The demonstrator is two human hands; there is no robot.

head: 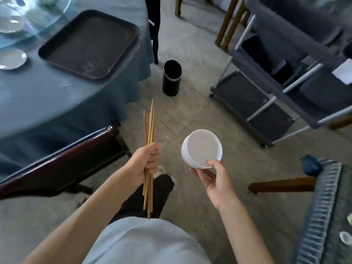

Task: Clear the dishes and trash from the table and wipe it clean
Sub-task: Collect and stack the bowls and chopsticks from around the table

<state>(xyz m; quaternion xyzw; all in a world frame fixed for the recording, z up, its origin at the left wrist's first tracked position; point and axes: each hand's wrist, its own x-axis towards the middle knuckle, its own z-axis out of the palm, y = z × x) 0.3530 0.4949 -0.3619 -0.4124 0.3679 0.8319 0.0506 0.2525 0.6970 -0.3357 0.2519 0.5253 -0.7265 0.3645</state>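
Observation:
My left hand point(147, 161) grips a bundle of several wooden chopsticks point(149, 130), held upright over the floor. My right hand point(214, 179) holds a small stack of white plates point(201, 147) by its near edge, thumb on top and fingers below. The round table point(57, 96) with its blue cloth is at the upper left. On it lie an empty black tray point(89, 43) and a white plate point(12, 59). A glass turntable point(36, 20) with more white dishes is at the far left top.
A black cylindrical bin point(171, 78) stands on the tiled floor ahead. A grey service cart point(285, 77) with shelves is at the right. A dark wooden chair point(62, 159) sits at the table's near edge. Another table's fringed cloth point(322, 206) is at the lower right.

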